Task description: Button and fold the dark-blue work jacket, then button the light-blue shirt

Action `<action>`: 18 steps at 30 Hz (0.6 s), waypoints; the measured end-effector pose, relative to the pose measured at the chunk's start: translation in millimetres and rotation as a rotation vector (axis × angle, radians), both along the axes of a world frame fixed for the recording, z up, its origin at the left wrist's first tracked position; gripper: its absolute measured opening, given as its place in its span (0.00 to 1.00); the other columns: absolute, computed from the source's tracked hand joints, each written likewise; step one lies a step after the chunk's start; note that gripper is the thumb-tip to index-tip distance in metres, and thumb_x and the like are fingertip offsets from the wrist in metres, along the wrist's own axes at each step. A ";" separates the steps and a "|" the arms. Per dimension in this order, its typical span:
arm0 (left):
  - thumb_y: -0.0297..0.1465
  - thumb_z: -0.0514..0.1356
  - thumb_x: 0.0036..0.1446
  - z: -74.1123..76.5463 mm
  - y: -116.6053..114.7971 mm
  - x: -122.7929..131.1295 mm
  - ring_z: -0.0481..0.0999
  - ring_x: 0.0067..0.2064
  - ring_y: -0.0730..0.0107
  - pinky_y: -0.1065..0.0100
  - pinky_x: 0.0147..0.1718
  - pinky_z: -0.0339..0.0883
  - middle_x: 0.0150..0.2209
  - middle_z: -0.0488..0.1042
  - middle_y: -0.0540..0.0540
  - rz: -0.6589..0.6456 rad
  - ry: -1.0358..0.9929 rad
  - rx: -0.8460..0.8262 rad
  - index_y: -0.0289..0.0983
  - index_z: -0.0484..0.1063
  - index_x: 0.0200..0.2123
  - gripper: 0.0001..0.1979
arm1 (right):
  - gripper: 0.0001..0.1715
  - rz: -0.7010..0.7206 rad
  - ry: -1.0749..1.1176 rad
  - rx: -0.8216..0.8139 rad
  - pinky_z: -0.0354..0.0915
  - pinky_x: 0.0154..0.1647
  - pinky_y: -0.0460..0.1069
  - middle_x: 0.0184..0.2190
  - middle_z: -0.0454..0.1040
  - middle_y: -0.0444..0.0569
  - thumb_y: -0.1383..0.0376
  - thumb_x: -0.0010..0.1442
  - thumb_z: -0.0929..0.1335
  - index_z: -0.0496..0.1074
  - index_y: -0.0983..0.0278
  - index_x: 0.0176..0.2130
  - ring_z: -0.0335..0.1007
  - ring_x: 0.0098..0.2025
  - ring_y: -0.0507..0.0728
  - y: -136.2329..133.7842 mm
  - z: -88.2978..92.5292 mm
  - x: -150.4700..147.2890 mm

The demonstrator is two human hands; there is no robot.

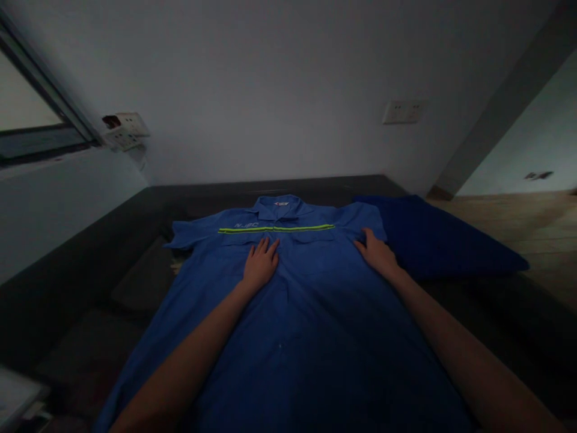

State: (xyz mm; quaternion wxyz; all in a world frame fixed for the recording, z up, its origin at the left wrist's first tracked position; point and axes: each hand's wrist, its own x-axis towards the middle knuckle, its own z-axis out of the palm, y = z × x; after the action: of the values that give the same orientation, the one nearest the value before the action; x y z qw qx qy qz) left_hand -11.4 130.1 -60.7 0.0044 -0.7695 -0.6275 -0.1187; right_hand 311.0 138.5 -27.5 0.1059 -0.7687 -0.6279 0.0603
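Note:
A blue short-sleeved work shirt lies spread face up, its collar pointing away from me. Across its chest runs a yellow-green stripe, with pale lettering above it on the left. My left hand rests flat on the shirt front just below the stripe, fingers stretched out. Over by the right sleeve, near the armpit, my right hand touches the fabric. Its thumb and forefinger are apart, and the other fingers are partly hidden.
Darker blue cloth lies to the right of the shirt, on a dark sofa against the wall. Wall sockets are behind it. A pale object, blurred, sits at the lower left.

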 end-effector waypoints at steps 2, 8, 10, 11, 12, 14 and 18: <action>0.34 0.47 0.64 0.5 -0.2 -0.1 0.54 0.66 0.58 0.51 0.62 0.49 0.64 0.58 0.39 0.002 0.016 0.000 0.41 0.56 0.63 0.24 | 0.27 0.007 0.018 -0.001 0.65 0.41 0.55 0.45 0.74 0.60 0.57 0.65 0.60 0.55 0.62 0.60 0.73 0.44 0.66 3.3 -3.6 -7.8; 0.35 0.46 0.65 0.6 0.0 1.0 0.55 0.65 0.59 0.53 0.62 0.49 0.64 0.58 0.40 0.009 0.051 0.009 0.42 0.56 0.64 0.24 | 0.24 0.067 -0.112 0.037 0.65 0.40 0.54 0.46 0.73 0.56 0.66 0.65 0.58 0.55 0.57 0.60 0.73 0.44 0.64 6.0 -11.3 -10.4; 0.36 0.46 0.65 0.2 1.0 1.9 0.55 0.65 0.58 0.53 0.62 0.50 0.64 0.57 0.40 0.012 0.050 0.014 0.43 0.55 0.64 0.24 | 0.23 0.094 -0.185 0.065 0.65 0.39 0.54 0.47 0.73 0.56 0.67 0.66 0.55 0.57 0.58 0.59 0.73 0.43 0.64 5.8 -12.8 -5.9; 0.37 0.46 0.65 0.0 1.6 2.5 0.55 0.65 0.58 0.52 0.61 0.50 0.64 0.57 0.40 0.013 0.049 0.013 0.43 0.55 0.64 0.24 | 0.23 0.107 -0.225 0.071 0.65 0.38 0.54 0.47 0.72 0.57 0.67 0.67 0.54 0.58 0.59 0.59 0.73 0.42 0.64 6.2 -13.1 -4.4; 0.37 0.46 0.65 -0.3 2.4 3.1 0.55 0.65 0.57 0.52 0.61 0.50 0.64 0.57 0.39 0.015 0.045 0.010 0.43 0.55 0.64 0.24 | 0.23 0.119 -0.265 0.073 0.65 0.38 0.55 0.47 0.72 0.58 0.68 0.67 0.53 0.58 0.60 0.58 0.73 0.41 0.64 7.0 -12.9 -3.6; 0.37 0.46 0.65 -0.7 4.3 4.7 0.55 0.65 0.57 0.52 0.61 0.50 0.64 0.57 0.39 0.015 0.034 0.006 0.43 0.55 0.64 0.24 | 0.23 0.139 -0.336 0.076 0.65 0.38 0.55 0.47 0.72 0.59 0.68 0.67 0.52 0.59 0.61 0.58 0.73 0.41 0.63 9.8 -11.3 -4.1; 0.37 0.46 0.65 -1.8 8.9 9.2 0.55 0.65 0.57 0.50 0.61 0.49 0.64 0.58 0.40 0.026 0.004 0.011 0.43 0.57 0.63 0.24 | 0.23 0.180 -0.414 0.072 0.65 0.37 0.54 0.47 0.71 0.60 0.69 0.67 0.51 0.58 0.63 0.59 0.73 0.40 0.62 16.0 -6.1 -8.5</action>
State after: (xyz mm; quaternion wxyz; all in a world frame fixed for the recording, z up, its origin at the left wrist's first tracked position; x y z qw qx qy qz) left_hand -2.2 139.0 -62.4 0.0116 -0.7614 -0.6369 -0.1205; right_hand 302.5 154.5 -33.5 -0.0035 -0.7013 -0.7041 -0.1118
